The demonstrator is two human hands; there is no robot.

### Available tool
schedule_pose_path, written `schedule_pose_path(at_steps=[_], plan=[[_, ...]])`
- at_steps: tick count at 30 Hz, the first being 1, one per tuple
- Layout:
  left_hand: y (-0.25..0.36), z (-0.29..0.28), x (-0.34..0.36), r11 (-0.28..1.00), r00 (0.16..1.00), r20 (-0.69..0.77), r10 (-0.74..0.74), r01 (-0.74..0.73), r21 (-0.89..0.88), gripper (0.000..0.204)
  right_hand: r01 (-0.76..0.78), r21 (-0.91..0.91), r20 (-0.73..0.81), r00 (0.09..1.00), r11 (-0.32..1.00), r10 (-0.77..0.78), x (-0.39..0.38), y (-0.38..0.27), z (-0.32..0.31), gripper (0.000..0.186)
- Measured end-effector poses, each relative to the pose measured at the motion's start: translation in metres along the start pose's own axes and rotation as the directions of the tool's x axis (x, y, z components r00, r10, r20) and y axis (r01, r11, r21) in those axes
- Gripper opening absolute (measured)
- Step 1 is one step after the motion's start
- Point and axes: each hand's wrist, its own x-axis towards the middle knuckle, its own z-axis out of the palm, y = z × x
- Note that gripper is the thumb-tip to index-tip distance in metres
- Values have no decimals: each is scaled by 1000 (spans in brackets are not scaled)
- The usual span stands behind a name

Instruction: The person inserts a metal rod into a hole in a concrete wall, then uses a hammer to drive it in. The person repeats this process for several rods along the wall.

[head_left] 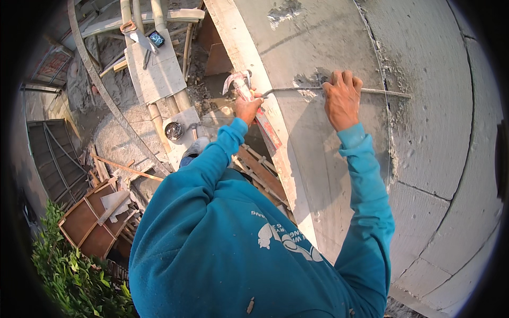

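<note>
Several panels [424, 132]: pale grey, split by dark joints, filling the right side.
Torso [212, 238]: in a blue shirt, blocking the lower middle of the view.
Slab [328, 58]: smoother grey, between panels and plank, with rough broken patches.
Leaves [79, 275]: green, at the lower left.
Sand [124, 138]: a pale spread left of the poles.
Plank [241, 45]: pale, along the slab's left edge.
Strip [108, 98]: long and curved, crossing in front of the sand.
Frame [95, 222]: brown sheet with pale battens, scraps lying on it.
Poles [158, 16]: bamboo, running beneath the board.
Board [154, 79]: pale, bearing a saw [140, 38] and, just beside it, a phone [156, 38].
Bucket [174, 131]: filled with dark pieces, near a shoe [197, 147].
Right hand [343, 100]: fingers curled together, clamped over the rod.
Left hand [248, 108]: closed around a tool, thumb side at the rod's bent end; whether it presses there, I cannot tell.
Rod [384, 92]: thin, across the slab, its right end over the panels.
Tool [242, 89]: pale pinkish, curved head above the left hand.
Hidden: right palm and the rod beneath it; the tool's grip.
Unclear: red markings below the left hand, on tool or plank.
Cut off: panels and leaves, at the dark round rim.
</note>
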Motion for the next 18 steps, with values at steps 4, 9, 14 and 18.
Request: schedule_pose_path(at_steps=[4, 9, 14, 18], plan=[[5, 4, 0, 998, 1000, -6, -24, 24, -59, 57, -14, 32, -1, 1000, 999, 14, 0, -1, -1, 9], [1, 4, 3, 997, 1000, 13, -25, 26, -78, 50, -32, 25, -9, 999, 999, 32, -3, 0, 1, 7], [-2, 5, 3, 998, 1000, 12, 1, 0, -56, 47, -11, 85, -34, 999, 996, 14, -7, 5, 1, 7], [-7, 6, 5, 994, 999, 14, 37, -35, -99, 46, 35, 228, -124, 992, 973, -7, -11, 8, -4, 16]])
